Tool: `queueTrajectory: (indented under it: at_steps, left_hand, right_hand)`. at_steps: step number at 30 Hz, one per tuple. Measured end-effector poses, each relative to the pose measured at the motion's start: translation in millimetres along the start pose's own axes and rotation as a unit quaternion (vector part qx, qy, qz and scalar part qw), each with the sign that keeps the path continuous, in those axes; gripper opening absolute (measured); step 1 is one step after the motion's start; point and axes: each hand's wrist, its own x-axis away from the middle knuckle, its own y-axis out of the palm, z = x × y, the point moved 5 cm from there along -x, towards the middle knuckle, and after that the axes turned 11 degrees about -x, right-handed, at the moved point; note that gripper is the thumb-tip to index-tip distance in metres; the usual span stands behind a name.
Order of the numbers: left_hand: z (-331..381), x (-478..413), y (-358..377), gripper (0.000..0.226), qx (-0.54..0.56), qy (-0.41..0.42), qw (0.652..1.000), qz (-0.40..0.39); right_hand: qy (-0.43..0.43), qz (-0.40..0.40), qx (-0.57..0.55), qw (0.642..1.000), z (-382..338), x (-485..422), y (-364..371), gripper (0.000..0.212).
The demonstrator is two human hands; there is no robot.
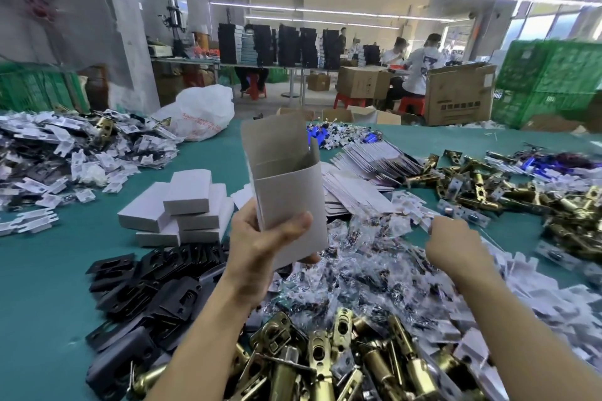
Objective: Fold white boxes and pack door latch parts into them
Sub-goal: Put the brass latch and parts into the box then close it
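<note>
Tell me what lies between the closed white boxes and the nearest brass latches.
Head view: black metal plates lie between the white boxes and brass latches.

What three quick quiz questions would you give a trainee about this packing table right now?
1. True or false: the box in the left hand is closed at the top.
2. Where is the stack of closed boxes relative to the held box? A) to its left B) to its right C) directly underneath it
3. Fill in: the right hand is over a pile of clear plastic ____.
Key: 1 false, its top flap stands open. 2 A. 3 bags.
</note>
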Motion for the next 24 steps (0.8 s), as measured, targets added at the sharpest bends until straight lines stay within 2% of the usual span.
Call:
queueTrajectory:
  at_steps: [4,8,12,15,17,18,21,22,23,24]
  left_hand:
    - [3,0,0,0.041,-0.009,0.022,1.000,0.000]
    - [2,0,0,0.043,0.003,0.020,1.000,0.006]
    - [1,0,0,0.045,-0.003,0.022,1.000,0.012]
    - [1,0,0,0.056,-0.003,0.019,1.000,0.002]
    - [-1,0,0,0.054,-0.011,0.011,1.000,-0.008]
    - [-1,0,0,0.053,-0.018,0.004,1.000,-0.010]
    - [-4,0,0,0.045,-0.050,-0.016,0.998,-0.020]
    - [-4,0,0,0.041,-0.055,-0.021,0.998,-0.024]
    - [-5,0,1,0.039,-0.056,-0.025,0.998,-0.026]
    - [-5,0,1,0.038,-0.057,-0.029,0.998,-0.028]
  right_hand:
    - [0.063,-0.019,0.095,0.993,35,-10,11,0.026]
    - [0.051,-0.010,0.105,0.993,40,-12,21,0.018]
    - [0.021,0.034,0.063,0.997,33,-14,13,0.021]
    - [-0.044,0.125,-0.044,0.990,8,-12,-10,0.033]
    - [-0.151,0.196,-0.171,0.954,-24,2,-33,0.033]
    - [-0.216,0.211,-0.248,0.921,-43,14,-46,0.033]
    - [-0.397,0.149,-0.470,0.774,-95,65,-76,0.042]
    - [-0.453,0.124,-0.502,0.726,-109,83,-83,0.041]
    - [-0.504,0.110,-0.503,0.694,-122,100,-89,0.038]
    - [-0.542,0.104,-0.488,0.676,-131,114,-92,0.036]
